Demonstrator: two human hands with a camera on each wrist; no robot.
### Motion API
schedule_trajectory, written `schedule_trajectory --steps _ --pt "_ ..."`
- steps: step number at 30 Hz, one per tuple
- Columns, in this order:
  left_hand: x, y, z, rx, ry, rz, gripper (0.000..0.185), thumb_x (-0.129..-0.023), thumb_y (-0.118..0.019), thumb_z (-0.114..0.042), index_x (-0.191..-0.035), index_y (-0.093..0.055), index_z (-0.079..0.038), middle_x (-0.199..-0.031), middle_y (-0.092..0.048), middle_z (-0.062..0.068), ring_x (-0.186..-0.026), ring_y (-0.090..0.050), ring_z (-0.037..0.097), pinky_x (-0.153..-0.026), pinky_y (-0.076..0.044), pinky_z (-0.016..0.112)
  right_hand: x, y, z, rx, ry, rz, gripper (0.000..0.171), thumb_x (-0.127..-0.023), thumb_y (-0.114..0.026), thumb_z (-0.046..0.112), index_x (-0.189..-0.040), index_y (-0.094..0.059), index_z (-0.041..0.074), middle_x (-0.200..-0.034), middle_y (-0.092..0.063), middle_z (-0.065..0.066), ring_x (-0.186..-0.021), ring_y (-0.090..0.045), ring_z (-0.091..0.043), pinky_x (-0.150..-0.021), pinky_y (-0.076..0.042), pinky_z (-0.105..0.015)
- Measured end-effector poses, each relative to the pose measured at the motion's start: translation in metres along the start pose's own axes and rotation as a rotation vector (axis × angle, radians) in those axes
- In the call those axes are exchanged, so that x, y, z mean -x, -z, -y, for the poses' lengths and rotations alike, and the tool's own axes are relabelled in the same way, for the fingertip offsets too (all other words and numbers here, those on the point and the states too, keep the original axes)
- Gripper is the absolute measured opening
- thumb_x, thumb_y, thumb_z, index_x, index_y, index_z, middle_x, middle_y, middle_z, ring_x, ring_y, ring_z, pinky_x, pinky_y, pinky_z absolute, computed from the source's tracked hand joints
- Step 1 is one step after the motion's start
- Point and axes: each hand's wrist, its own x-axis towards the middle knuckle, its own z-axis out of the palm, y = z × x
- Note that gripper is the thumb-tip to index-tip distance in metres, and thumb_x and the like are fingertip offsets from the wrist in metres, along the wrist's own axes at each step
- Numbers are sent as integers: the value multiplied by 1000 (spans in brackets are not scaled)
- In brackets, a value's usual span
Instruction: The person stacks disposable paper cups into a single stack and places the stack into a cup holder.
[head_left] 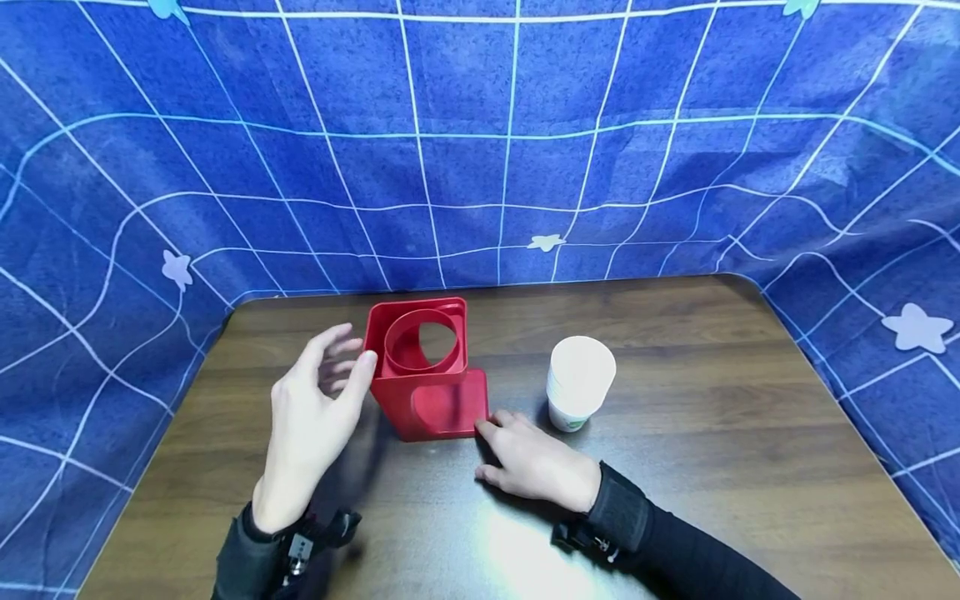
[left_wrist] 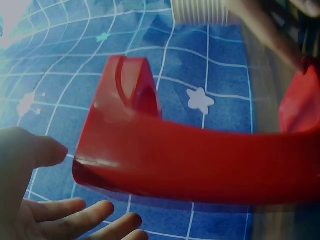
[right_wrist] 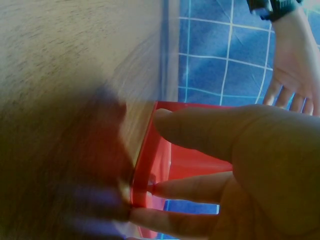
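A red plastic stand point(head_left: 420, 408) is upright on the table, with a round ring in its square top and a flat base plate reaching right. My left hand point(head_left: 311, 417) is beside its upper left side, fingers spread and thumb apart. In the left wrist view, a gap shows between those fingers point(left_wrist: 85, 220) and the red stand point(left_wrist: 175, 160). My right hand point(head_left: 532, 458) is low at the base plate's front right corner, fingertips right at its edge. The right wrist view shows its thumb point(right_wrist: 200, 127) and fingers fairly straight over the red base point(right_wrist: 195, 160).
Right of the stand, a stack of white paper cups point(head_left: 581, 379) stands on the wooden table point(head_left: 712, 400), behind my right hand. A blue cloth point(head_left: 465, 167) with white lines and stars hangs along the table's back and sides.
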Motion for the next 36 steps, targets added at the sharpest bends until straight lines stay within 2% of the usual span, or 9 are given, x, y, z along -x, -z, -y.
schedule_trajectory --steps 3,9,11,16,20,23,31,34,36 --pt "-8 -1 3 -24 40 -23 41 -97 -72 -23 -135 -64 -12 -114 -77 5 -90 -67 -7 -75 -53 7 0 0 0 1 3 1 59 -93 -75 37 -139 -59 4 -134 -60 -17 -123 -60 -34 -108 -50 -46" --pt "-16 -5 8 -61 103 3 38 -98 -68 -26 -132 -67 -9 -111 -77 8 -90 -76 21 -74 -51 3 1 0 1 6 21 10 63 -93 -75 37 -142 -56 3 -136 -59 -18 -126 -58 -35 -111 -48 -47" --pt "-16 -7 9 -58 115 16 36 -99 -67 -25 -131 -68 -8 -110 -77 9 -91 -76 25 -75 -50 2 1 0 1 6 26 10 63 -93 -75 37 -142 -56 3 -137 -59 -18 -127 -58 -36 -112 -46 -48" --pt "-15 -8 9 -42 122 31 30 -100 -63 -24 -125 -71 -11 -108 -78 7 -92 -76 22 -75 -50 3 7 0 0 -7 66 -32 55 -93 -74 35 -137 -59 4 -133 -61 -16 -122 -60 -30 -108 -50 -45" --pt "-14 -9 10 -40 124 38 28 -101 -62 -24 -124 -72 -12 -107 -78 7 -92 -75 22 -76 -49 3 19 8 3 -7 126 -95 52 -94 -74 34 -135 -60 6 -133 -62 -15 -119 -62 -26 -105 -53 -42" --pt "-14 -9 11 -38 131 41 28 -101 -61 -24 -124 -72 -13 -108 -77 7 -92 -75 22 -77 -49 3 31 20 6 -4 187 -161 56 -94 -75 34 -139 -59 6 -138 -60 -17 -125 -61 -27 -109 -51 -41" --pt "-12 -11 12 -10 138 50 30 -102 -61 -27 -127 -71 -14 -112 -77 7 -92 -77 25 -78 -50 4 62 63 4 -29 419 -394 51 -99 -70 34 -142 -56 11 -146 -55 -11 -131 -59 -20 -107 -53 -38" --pt "-12 -11 12 -5 136 46 30 -102 -61 -27 -127 -71 -14 -112 -77 7 -92 -77 25 -78 -50 4 71 80 0 -60 448 -477 48 -100 -68 34 -141 -58 12 -148 -55 -9 -131 -58 -20 -106 -53 -38" --pt "-13 -12 13 2 134 47 30 -102 -61 -27 -127 -71 -14 -112 -77 6 -91 -77 25 -77 -51 5 76 90 -3 -88 437 -523 47 -100 -68 35 -140 -59 11 -149 -55 -10 -133 -57 -22 -101 -55 -33"
